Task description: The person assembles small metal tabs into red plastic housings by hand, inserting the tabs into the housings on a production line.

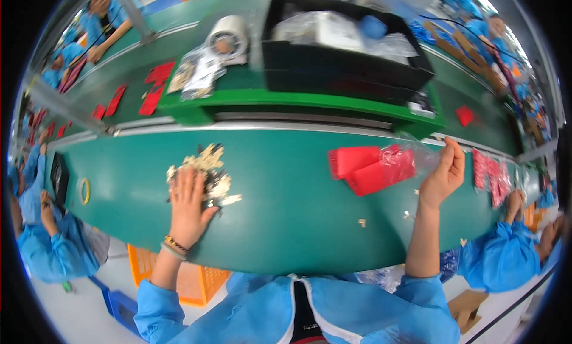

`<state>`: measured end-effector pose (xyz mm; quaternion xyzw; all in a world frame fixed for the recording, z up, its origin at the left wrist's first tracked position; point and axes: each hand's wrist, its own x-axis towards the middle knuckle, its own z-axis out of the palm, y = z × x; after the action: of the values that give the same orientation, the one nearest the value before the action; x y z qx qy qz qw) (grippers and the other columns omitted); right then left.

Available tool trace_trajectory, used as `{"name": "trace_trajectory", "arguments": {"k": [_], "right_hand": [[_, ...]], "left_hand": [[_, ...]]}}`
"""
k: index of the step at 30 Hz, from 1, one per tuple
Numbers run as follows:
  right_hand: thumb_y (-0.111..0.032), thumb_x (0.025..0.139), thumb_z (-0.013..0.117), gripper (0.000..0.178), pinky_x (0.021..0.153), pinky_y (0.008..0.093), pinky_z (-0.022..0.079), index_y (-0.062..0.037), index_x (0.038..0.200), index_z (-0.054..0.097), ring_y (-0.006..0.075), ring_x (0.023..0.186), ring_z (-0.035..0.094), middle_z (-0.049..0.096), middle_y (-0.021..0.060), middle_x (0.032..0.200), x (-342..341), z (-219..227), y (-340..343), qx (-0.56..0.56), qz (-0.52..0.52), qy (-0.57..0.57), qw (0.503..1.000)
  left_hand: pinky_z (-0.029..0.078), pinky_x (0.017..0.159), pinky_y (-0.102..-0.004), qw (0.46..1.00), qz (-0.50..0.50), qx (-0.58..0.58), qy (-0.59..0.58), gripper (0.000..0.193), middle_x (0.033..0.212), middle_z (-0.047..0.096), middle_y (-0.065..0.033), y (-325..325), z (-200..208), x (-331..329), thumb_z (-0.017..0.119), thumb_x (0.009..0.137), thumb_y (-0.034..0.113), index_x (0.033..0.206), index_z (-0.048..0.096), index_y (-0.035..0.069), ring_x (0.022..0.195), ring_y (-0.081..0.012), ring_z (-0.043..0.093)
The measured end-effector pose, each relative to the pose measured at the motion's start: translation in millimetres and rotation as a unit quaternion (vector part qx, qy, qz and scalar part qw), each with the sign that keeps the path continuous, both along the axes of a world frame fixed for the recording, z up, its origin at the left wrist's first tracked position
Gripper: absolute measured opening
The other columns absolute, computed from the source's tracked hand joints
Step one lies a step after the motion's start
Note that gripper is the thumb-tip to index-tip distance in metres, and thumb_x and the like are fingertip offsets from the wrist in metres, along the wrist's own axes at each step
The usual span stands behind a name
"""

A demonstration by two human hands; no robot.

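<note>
At the far left of the green table (286,231) stood a black tray (58,178), its contents too small to make out, with a yellow ring (85,191) beside it. Below the table edge sat an orange crate (140,264). Your left hand (188,204) was flat, fingers extended, against a loose pile of cream and black parts (208,160). Beyond, on a raised green shelf (250,98), lay filled clear packets (199,75) and a white roll (229,37); right of these, a black box (345,70) contained clear plastic, a white block and a blue rounded object. Nearer you, red pieces (381,176) overlapped on the table, partly covered by a clear bag (424,156); whether they lay inside could not be told. Your right hand (444,171), well apart from the left, pinched the bag's edge. Farthest right lay plastic-wrapped red pieces (491,176).
</note>
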<state>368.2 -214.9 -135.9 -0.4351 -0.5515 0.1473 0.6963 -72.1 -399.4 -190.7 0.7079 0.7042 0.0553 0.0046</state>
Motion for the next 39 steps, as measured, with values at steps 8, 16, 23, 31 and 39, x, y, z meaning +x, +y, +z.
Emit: {"name": "trace_trajectory", "arguments": {"k": [8, 16, 23, 31, 39], "right_hand": [[0.000, 0.084, 0.062, 0.014, 0.060, 0.0300, 0.046, -0.0017, 0.097, 0.067, 0.0191, 0.068, 0.057, 0.063, 0.0080, 0.081, -52, 26, -18, 0.170, 0.123, -0.119, 0.971], [-0.025, 0.079, 0.074, 0.037, 0.075, 0.0427, 0.048, -0.0049, 0.107, 0.065, 0.0272, 0.088, 0.060, 0.062, 0.0086, 0.095, -56, -8, -60, 0.172, 0.285, -0.272, 0.903], [-0.025, 0.083, 0.065, 0.067, 0.108, 0.0491, 0.028, -0.0081, 0.141, 0.038, 0.0389, 0.133, 0.035, 0.033, 0.0217, 0.147, 240, -79, 46, -0.080, -0.394, -0.428, 0.809], [-0.037, 0.079, 0.069, 0.087, 0.092, 0.0498, 0.043, -0.0283, 0.150, 0.020, 0.0384, 0.118, 0.049, 0.046, 0.0206, 0.133, 361, -121, 56, -0.362, -0.460, -0.388, 0.711], [-0.033, 0.097, 0.043, 0.043, 0.082, 0.0450, 0.046, -0.0170, 0.136, 0.048, 0.0347, 0.095, 0.058, 0.058, 0.0184, 0.104, 352, -126, 33, -0.286, -0.428, -0.238, 0.824]], "left_hand": [[0.007, 0.111, -0.0614, 0.942, -0.230, 0.132, -0.206, 0.109, 0.153, 0.015, -0.0263, 63, 58, 135, 0.076, 0.070, 0.043, 0.149, 0.015, 0.001, 0.141, -0.0490, 0.012], [0.049, 0.083, -0.0389, 0.877, -0.224, 0.134, -0.404, 0.031, 0.092, 0.064, -0.0129, 89, 55, 179, 0.058, 0.073, -0.004, 0.103, 0.065, 0.002, 0.088, -0.0284, 0.064], [0.042, 0.056, -0.0328, 0.797, -0.161, 0.130, -0.568, 0.014, 0.072, 0.054, -0.0121, 53, 46, 129, 0.046, 0.076, 0.001, 0.081, 0.059, -0.001, 0.058, -0.0270, 0.051], [0.044, 0.056, -0.0356, 0.848, -0.115, 0.075, -0.512, 0.028, 0.071, 0.051, -0.0138, 69, 30, 157, 0.071, 0.079, 0.022, 0.078, 0.055, 0.000, 0.060, -0.0291, 0.054], [0.051, 0.078, -0.0310, 0.736, -0.124, 0.092, -0.659, 0.023, 0.099, 0.062, -0.0129, 66, 27, 159, 0.056, 0.077, 0.000, 0.099, 0.061, 0.000, 0.090, -0.0229, 0.063]]}}
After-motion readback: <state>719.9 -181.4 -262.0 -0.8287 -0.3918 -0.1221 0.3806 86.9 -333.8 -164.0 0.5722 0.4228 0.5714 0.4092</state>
